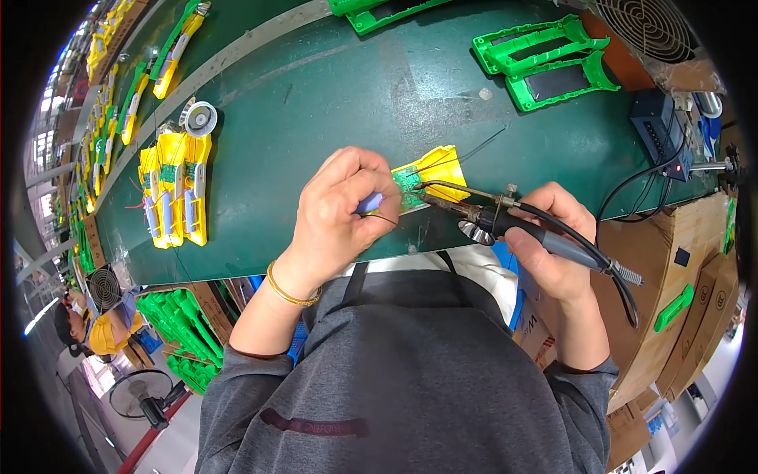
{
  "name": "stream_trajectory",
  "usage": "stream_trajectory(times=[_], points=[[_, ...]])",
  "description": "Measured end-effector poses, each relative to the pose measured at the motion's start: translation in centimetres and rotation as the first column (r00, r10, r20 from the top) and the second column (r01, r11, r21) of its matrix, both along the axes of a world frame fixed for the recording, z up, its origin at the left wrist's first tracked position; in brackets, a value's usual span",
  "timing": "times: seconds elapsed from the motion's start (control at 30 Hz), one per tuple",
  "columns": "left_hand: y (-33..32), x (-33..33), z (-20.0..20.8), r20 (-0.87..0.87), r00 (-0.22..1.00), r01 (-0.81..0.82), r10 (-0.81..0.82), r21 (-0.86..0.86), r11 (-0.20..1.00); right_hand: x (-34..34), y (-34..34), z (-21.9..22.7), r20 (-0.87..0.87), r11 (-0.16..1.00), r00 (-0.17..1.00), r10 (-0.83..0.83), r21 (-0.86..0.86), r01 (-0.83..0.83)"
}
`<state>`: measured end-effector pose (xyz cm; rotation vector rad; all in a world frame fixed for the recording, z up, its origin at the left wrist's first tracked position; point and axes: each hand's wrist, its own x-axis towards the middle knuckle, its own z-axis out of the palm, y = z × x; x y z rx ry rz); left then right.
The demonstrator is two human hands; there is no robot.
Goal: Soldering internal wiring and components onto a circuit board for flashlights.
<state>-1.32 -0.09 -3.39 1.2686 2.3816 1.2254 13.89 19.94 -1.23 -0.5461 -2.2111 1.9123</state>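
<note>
1. Our left hand (339, 201) curls its fingers over one end of a yellow casing (448, 169); we cannot tell exactly what they pinch
2. Our right hand (557, 237) grasps a soldering iron (557, 244), its tip near the green circuit board (407, 179)
3. We have the board in the casing, just right of our left fingers
4. We see a blue cylinder (369, 204) partly under those fingers

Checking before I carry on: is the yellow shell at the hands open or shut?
Open: the yellow shell has no cover over its green circuit board, which shows bare beside the left hand.
</note>
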Motion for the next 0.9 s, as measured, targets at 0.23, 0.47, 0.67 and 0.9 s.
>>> stream_trajectory(times=[0.23, 0.47, 0.67, 0.9], points=[[0.0, -0.1, 0.0, -0.001, 1.000, 0.022, -0.022, 0.009, 1.000, 0.2, 0.1, 0.0, 0.047, 0.996, 0.997, -0.062, -0.063, 0.064], [0.0, -0.4, 0.1, -0.031, 0.998, 0.046, -0.047, -0.023, 0.999, 0.0, -0.1, 0.6, 0.104, 0.999, 0.994, 0.015, -0.034, -0.011], [0.1, -0.2, 0.0, -0.029, 0.999, 0.019, -0.020, -0.020, 1.000, -0.4, -0.1, 1.1, 0.099, 1.000, 0.995, 0.010, 0.023, -0.012], [0.3, 0.0, 0.2, -0.007, 1.000, -0.005, 0.005, -0.016, 1.000, -0.4, -0.2, 1.1, 0.111, 0.999, 0.994, -0.002, 0.046, -0.003]])
